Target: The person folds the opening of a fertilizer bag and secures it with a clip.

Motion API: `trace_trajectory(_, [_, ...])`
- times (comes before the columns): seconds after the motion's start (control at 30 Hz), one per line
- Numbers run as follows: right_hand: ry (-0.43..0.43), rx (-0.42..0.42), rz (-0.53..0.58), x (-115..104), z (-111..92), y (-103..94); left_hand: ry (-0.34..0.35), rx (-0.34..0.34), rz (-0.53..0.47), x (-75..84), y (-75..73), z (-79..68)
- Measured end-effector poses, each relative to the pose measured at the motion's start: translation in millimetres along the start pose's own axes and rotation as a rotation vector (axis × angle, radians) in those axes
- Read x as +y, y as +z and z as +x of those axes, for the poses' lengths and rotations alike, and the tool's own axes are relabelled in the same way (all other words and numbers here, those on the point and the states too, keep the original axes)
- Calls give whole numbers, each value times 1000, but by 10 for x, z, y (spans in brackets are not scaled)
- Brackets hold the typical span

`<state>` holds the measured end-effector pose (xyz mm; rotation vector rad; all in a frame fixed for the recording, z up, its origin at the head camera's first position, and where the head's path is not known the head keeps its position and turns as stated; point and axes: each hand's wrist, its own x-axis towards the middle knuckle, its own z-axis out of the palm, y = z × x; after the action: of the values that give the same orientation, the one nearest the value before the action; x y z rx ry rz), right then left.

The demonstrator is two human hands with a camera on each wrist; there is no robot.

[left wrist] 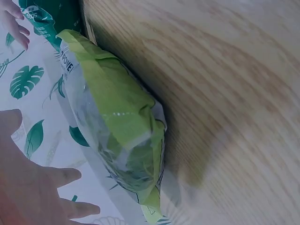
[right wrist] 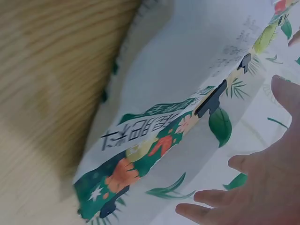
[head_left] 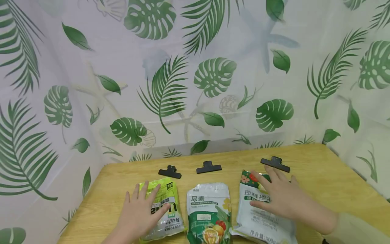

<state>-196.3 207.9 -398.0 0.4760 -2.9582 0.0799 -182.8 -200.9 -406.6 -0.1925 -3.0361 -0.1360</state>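
Left hand (left wrist: 28,187), lime bag (left wrist: 119,103) apart: left wrist view only.

Middle pouch (head_left: 207,213) cut off below, lime pouch (head_left: 173,222) partly behind left fingers (head_left: 143,191), white pouch (head_left: 246,217) partly behind right fingers (head_left: 262,181)

Pale hanging cloth (head_left: 237,142) printed with green leaves, seashells and starfish, wood-grain tabletop (head_left: 320,176)

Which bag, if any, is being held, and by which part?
Nothing is held: the left hand hovers over the leftmost bag, the right hand over the rightmost bag.
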Motion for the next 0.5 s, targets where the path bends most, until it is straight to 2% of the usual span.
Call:
trace_trajectory(0.17, [-35,-6,19,-116,114,-10,1,18,-7,-50,-12,15])
trace_trajectory(0.5, [-97,-32,73,-351,268,-84,-18,-3,-10,-129,-84,18])
